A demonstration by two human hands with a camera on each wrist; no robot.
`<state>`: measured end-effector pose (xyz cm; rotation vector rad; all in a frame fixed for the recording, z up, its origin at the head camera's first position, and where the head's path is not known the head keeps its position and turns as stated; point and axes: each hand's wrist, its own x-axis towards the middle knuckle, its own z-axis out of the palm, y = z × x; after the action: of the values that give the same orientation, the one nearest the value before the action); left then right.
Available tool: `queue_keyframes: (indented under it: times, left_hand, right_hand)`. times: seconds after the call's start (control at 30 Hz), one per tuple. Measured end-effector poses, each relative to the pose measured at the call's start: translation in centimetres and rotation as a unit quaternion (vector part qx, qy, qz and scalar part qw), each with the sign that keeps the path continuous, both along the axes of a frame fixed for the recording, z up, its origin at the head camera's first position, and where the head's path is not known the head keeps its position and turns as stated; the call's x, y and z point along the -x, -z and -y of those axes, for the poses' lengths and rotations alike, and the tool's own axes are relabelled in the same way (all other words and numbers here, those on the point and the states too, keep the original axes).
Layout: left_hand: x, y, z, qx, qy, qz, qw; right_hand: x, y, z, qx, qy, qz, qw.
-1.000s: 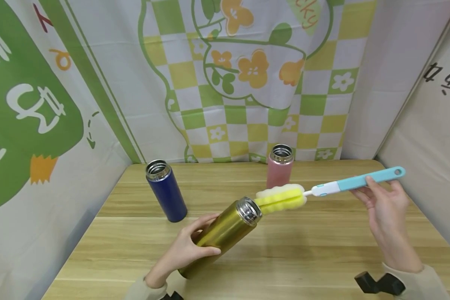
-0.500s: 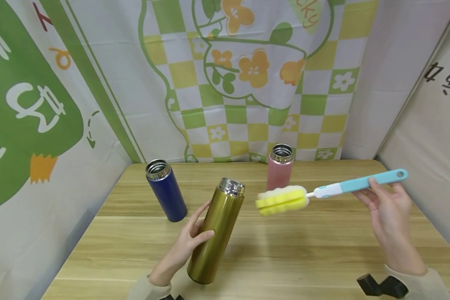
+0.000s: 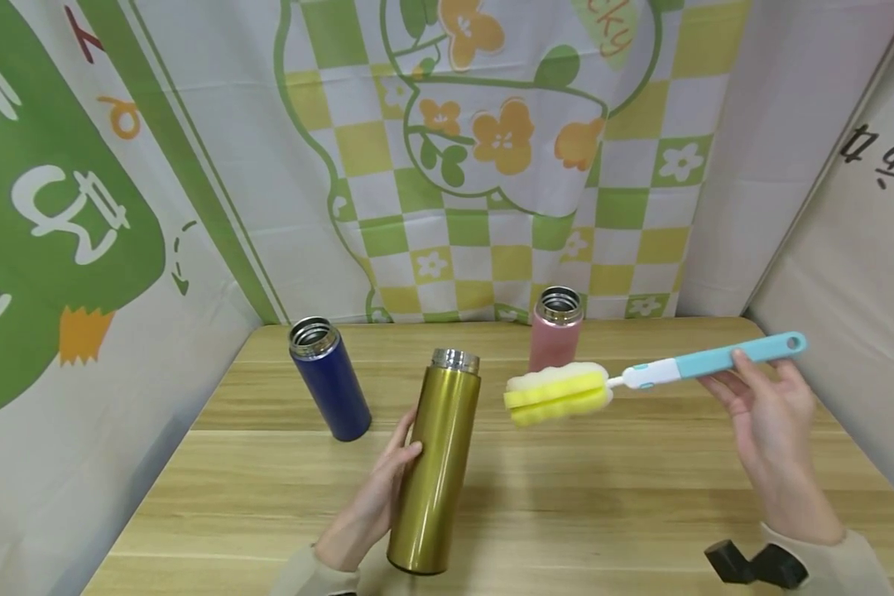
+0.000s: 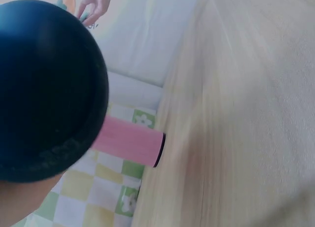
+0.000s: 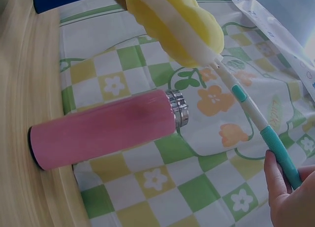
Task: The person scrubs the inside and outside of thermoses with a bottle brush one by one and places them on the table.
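Note:
My left hand (image 3: pixel 376 501) grips a gold thermos bottle (image 3: pixel 439 463) around its side. The bottle leans slightly, its steel neck away from me and its inside hidden. Its dark round base (image 4: pixel 49 89) fills much of the left wrist view, held off the table. To the right, my right hand (image 3: pixel 775 422) pinches the light-blue handle of a bottle brush (image 3: pixel 704 362) between thumb and fingers. The brush's yellow and white sponge head (image 3: pixel 559 395) points left, apart from the gold bottle; in the right wrist view the whole sponge (image 5: pixel 182 27) is not seen.
A dark blue bottle (image 3: pixel 331 385) stands uncapped at the left of the wooden table (image 3: pixel 603 513). Behind the sponge stands a pink bottle (image 3: pixel 555 343), also uncapped. Printed cloth (image 3: pixel 462 232) hangs along the table's back edge, with more cloth at both sides.
The gold bottle has swung from a strong rightward tilt to nearly upright, its neck moving left, away from the sponge. The brush and right hand have barely moved.

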<state>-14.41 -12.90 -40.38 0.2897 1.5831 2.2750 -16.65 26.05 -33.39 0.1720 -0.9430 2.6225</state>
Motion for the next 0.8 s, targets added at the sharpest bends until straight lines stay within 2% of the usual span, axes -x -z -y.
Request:
queue_keyframes:
  times: [0.07, 0.17, 0.33, 0.5, 0.7, 0.8]
  left_hand:
    - [0.1, 0.1, -0.3, -0.007, -0.002, -0.003, 1.0000]
    - [0.4, 0.3, -0.7, -0.002, -0.022, -0.010, 0.9997]
    - [0.4, 0.2, -1.6, 0.054, -0.059, -0.015, 0.9967]
    - [0.5, 0.3, -2.1, 0.085, -0.064, -0.029, 0.9939]
    - [0.6, 0.4, -2.6, 0.110, -0.070, -0.065, 0.9893]
    - [0.7, 0.6, -2.8, 0.111, -0.071, -0.076, 0.9884]
  right_hand:
    - [0.1, -0.2, 0.1, 0.002, 0.001, -0.006, 1.0000]
    - [0.3, -0.7, 0.3, -0.001, 0.005, -0.016, 0.9999]
    - [0.8, -1.6, 1.0, -0.018, 0.011, -0.016, 0.9997]
    - [1.6, -2.4, 1.9, -0.036, 0.010, -0.024, 0.9990]
    - [2.8, -3.5, 2.5, -0.050, 0.003, -0.036, 0.9981]
    - [3.5, -4.0, 2.7, -0.059, 0.004, -0.034, 0.9977]
